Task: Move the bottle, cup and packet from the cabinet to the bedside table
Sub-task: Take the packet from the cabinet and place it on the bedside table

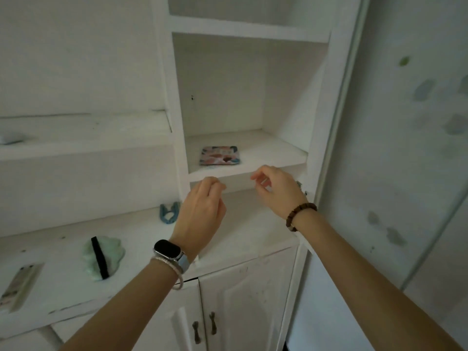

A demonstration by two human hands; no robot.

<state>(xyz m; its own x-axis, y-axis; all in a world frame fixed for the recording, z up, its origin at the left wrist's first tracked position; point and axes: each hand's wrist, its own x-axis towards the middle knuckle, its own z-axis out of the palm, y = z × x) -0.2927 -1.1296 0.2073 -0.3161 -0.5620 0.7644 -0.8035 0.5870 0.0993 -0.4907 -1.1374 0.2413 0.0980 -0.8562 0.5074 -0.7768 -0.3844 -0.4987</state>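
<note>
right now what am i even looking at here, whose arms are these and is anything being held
One picture, from a wide-angle camera worn on a person's head, looking forward and down. The two bare arms are that person's own. The left hand, with a watch on its wrist, and the right hand, with a bead bracelet, hang in front of a white cabinet, loosely curled and holding nothing. A colourful flat packet lies on the open shelf just beyond them. No bottle or cup is in view. On the counter to the left lie a blue clip and a pale green item.

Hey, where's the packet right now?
The packet lies flat on the open cabinet shelf, left of its middle, just above and beyond both empty hands.
</note>
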